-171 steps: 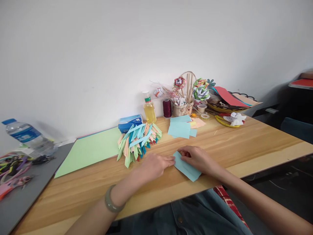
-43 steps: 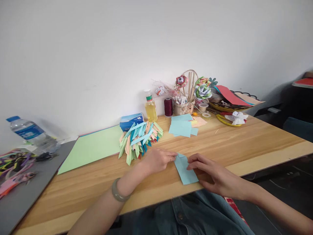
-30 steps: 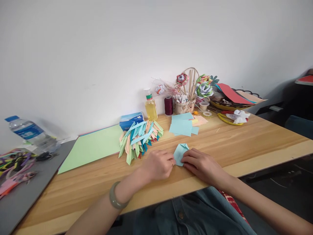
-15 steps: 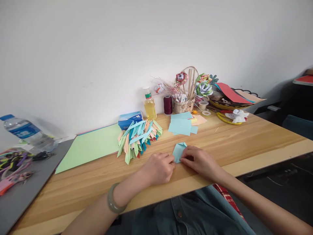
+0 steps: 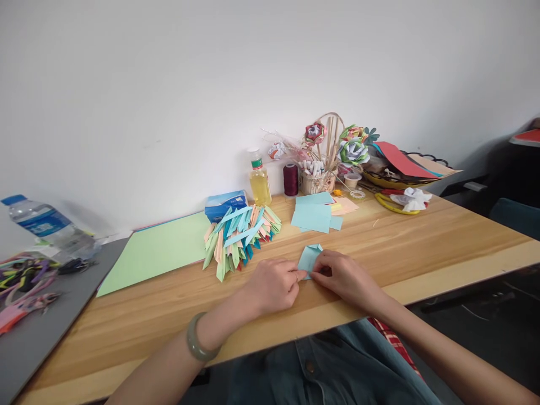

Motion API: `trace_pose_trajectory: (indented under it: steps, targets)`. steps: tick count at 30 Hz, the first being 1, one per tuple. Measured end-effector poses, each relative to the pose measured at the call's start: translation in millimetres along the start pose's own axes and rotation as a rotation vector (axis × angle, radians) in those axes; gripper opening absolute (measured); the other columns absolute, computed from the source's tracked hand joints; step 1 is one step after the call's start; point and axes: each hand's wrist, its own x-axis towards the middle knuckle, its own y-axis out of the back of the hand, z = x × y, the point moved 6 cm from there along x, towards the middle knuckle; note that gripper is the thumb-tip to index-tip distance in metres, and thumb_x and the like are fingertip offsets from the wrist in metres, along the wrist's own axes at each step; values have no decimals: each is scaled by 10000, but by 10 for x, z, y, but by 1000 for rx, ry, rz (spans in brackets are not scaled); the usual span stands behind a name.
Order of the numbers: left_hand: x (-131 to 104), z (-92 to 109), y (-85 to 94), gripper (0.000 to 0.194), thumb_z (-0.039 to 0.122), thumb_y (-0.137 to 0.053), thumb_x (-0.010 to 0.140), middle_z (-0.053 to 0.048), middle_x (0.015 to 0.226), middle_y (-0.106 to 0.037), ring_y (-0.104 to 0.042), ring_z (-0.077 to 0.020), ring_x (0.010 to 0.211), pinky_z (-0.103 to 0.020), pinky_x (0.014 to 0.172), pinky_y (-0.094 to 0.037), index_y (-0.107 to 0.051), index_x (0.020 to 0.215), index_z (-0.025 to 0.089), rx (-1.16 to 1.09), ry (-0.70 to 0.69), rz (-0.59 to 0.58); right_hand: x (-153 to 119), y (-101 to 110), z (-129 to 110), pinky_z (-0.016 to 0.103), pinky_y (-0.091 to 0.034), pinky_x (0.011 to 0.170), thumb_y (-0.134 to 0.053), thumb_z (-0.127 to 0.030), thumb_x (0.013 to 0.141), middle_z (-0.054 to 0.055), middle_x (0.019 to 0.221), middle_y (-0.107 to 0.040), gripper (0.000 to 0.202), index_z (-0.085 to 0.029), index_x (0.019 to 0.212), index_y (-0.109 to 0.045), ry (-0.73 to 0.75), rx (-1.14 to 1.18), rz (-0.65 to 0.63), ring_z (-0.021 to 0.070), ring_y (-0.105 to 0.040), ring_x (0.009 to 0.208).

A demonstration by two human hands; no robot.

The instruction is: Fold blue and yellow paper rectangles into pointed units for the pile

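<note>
A small light-blue sheet of paper (image 5: 308, 259), with its top corners folded in, lies on the wooden table (image 5: 363, 247). My left hand (image 5: 276, 284) has its fingers curled, and its index fingertip presses the paper's lower left edge. On the paper's right side, my right hand (image 5: 343, 278) pinches the edge between thumb and fingers. Behind the hands rests a stack of light-blue paper pieces (image 5: 311, 217). To the left is a pile of folded paper strips (image 5: 240, 239) in green, blue and peach.
Green paper sheets (image 5: 158, 253) lie at the left, near a water bottle (image 5: 46, 225) and pliers (image 5: 25, 312). Along the wall stand a tissue pack (image 5: 225, 206), a bottle of yellow liquid (image 5: 260, 183), a thread spool (image 5: 291, 180) and paper flowers (image 5: 353, 151). Yellow-handled pliers (image 5: 394, 205) lie right.
My left index finger has straightened and moved onto the paper's lower edge. The right hand keeps its pinch in nearly the same place. The view has shifted slightly.
</note>
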Motion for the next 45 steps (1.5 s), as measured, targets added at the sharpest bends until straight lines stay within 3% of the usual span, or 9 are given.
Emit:
trace_pose_trajectory:
  steps: [9, 15, 17, 26, 31, 34, 37, 40, 45]
  targets:
    - [29, 52, 126, 267, 183, -443, 890, -10, 881, -597, -561, -138, 833, -244, 637, -446, -687, 982, 244, -31, -43, -149, -11, -29, 52, 255, -412, 606, -502, -214, 821, 27, 831, -591, 70, -199, 820, -570, 142, 21, 31, 149, -556, 687]
    - [28, -76, 34, 254, 178, -466, 888, -3, 895, -613, -569, -131, 821, -231, 633, -445, -683, 986, 266, 33, -74, -127, -195, 26, -17, 325, -454, 734, -345, -144, 901, 82, 941, -596, 305, -217, 964, -635, 517, -89, 31, 198, -546, 869]
    - [28, -119, 5, 251, 182, -472, 887, -11, 939, -612, -564, -146, 855, -247, 662, -455, -664, 1026, 267, 94, -75, -96, -270, 47, -49, 368, -455, 778, -360, -169, 909, 95, 989, -591, 298, -221, 1028, -628, 557, -163, 65, 224, -522, 931]
    - [46, -71, -10, 255, 170, -429, 913, -55, 1069, -607, -538, -195, 987, -322, 779, -477, -600, 1103, 167, 188, -84, -44, -331, -96, -286, 458, -465, 816, -511, -434, 856, 124, 1003, -568, 369, -175, 1109, -581, 461, -210, 108, 270, -499, 941]
    - [44, -141, -39, 281, 134, -428, 908, -35, 1119, -610, -528, -175, 1028, -325, 836, -457, -588, 1128, 203, 138, -111, -49, -187, 49, -255, 386, -466, 777, -434, -271, 908, 96, 930, -611, 236, -195, 1001, -637, 468, -110, 115, 229, -534, 883]
    - [40, -201, -66, 315, 120, -420, 909, -14, 1161, -614, -516, -162, 1059, -330, 890, -429, -566, 1167, 226, 124, -155, -33, 41, 224, -70, 356, -461, 756, -436, -254, 895, 103, 921, -637, 244, -173, 933, -663, 337, -51, 192, 224, -566, 869]
    - [37, -274, -99, 320, 140, -426, 912, 2, 1186, -614, -492, -173, 1125, -366, 947, -393, -567, 1177, 249, 135, -165, -25, 302, 204, 124, 297, -457, 668, -489, -280, 850, 81, 893, -672, 225, -177, 865, -688, 150, -11, 59, 200, -610, 782]
    - [31, -342, -126, 314, 147, -446, 903, 21, 1186, -616, -470, -192, 1180, -420, 1004, -347, -577, 1167, 255, 139, -187, -31, 473, 94, 183, 261, -434, 610, -524, -304, 815, 50, 809, -704, 211, -189, 816, -701, 67, 27, -81, 186, -625, 719]
    - [28, -482, -131, 349, 96, -389, 910, 18, 1202, -605, -433, -206, 1237, -483, 1025, -317, -577, 1163, 245, 165, -187, -27, 634, -1, 138, 251, -418, 603, -570, -292, 769, 20, 776, -719, 158, -207, 767, -703, 19, 45, -78, 180, -636, 710]
